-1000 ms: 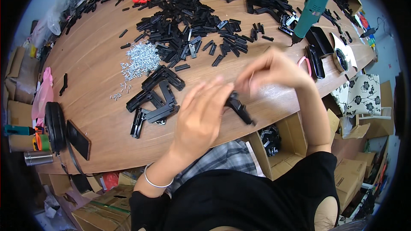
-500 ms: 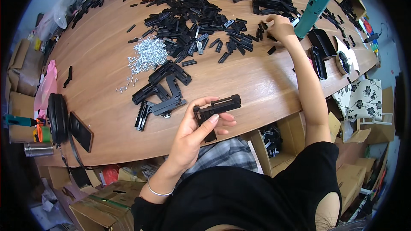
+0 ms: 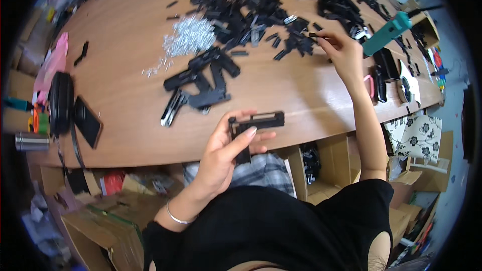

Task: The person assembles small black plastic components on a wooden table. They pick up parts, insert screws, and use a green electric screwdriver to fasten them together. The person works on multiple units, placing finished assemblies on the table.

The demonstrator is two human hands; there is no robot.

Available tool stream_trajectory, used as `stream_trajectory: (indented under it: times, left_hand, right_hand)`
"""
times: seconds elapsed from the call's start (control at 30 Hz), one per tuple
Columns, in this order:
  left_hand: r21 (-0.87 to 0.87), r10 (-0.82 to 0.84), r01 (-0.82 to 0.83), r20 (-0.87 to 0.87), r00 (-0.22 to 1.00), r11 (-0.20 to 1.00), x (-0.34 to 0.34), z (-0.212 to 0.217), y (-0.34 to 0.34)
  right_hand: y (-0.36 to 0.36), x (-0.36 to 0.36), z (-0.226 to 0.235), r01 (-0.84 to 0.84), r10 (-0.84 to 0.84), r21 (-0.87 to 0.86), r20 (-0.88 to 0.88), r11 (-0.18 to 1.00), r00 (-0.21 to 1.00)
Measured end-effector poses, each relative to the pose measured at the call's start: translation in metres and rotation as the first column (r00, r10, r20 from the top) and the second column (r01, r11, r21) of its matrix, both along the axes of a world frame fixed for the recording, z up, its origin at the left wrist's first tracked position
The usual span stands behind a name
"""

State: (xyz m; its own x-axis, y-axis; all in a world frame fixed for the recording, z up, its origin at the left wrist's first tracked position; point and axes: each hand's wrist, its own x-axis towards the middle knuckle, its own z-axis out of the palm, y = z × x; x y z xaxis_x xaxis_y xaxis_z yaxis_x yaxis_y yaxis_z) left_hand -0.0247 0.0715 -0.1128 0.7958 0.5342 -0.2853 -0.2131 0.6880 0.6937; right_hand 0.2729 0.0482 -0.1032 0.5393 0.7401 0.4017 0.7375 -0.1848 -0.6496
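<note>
My left hand (image 3: 213, 165) grips a black pistol-shaped frame (image 3: 273, 120) close to the table's front edge, its thumb pressed on the frame's side. Farther off to the right, my right hand (image 3: 346, 59) pinches a small black part (image 3: 313, 35) between thumb and fingertips, just above the table. Beyond it spreads a heap of black plastic parts (image 3: 241, 0). Several pistol-shaped pieces (image 3: 203, 78) lie together left of centre, beside a pile of small silver screws (image 3: 188, 36). A teal power screwdriver (image 3: 387, 35) stands right of my right hand.
At the left of the wooden table (image 3: 130, 110) lie a phone (image 3: 88, 123) and a black zip case (image 3: 61, 101); a steel cup (image 3: 32, 141) is at its edge. Black trays (image 3: 386, 65) and a tape roll (image 3: 404, 88) sit at the right. Below stands an open cardboard box (image 3: 334, 163).
My right hand has drawn back slightly from the parts, and a small black part now shows in its pinch. The left hand keeps its hold. The whole view has shifted.
</note>
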Motion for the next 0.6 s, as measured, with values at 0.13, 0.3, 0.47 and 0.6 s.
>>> stream_trajectory:
  times: [0.13,0.3,0.47,0.6]
  left_hand:
    - [0.064,0.027,-0.026,-0.021,0.999,0.998,-0.004,-0.001,-0.004]
    - [0.027,0.043,-0.044,0.018,0.999,0.999,-0.012,-0.021,-0.006]
    - [0.100,0.108,-0.105,-0.015,0.994,0.989,-0.012,-0.023,-0.014]
    - [0.220,0.129,-0.119,-0.029,0.991,0.968,-0.011,-0.018,-0.018]
  right_hand:
    - [-0.041,-0.090,0.020,-0.250,0.229,0.025,-0.496,0.968,0.838]
    - [-0.057,-0.138,0.004,-0.313,0.397,0.258,-0.725,0.914,0.563]
    - [-0.069,-0.145,-0.004,-0.263,0.463,0.384,-0.678,0.885,0.570]
    - [-0.072,-0.159,-0.004,-0.167,0.460,0.446,-0.705,0.879,0.540]
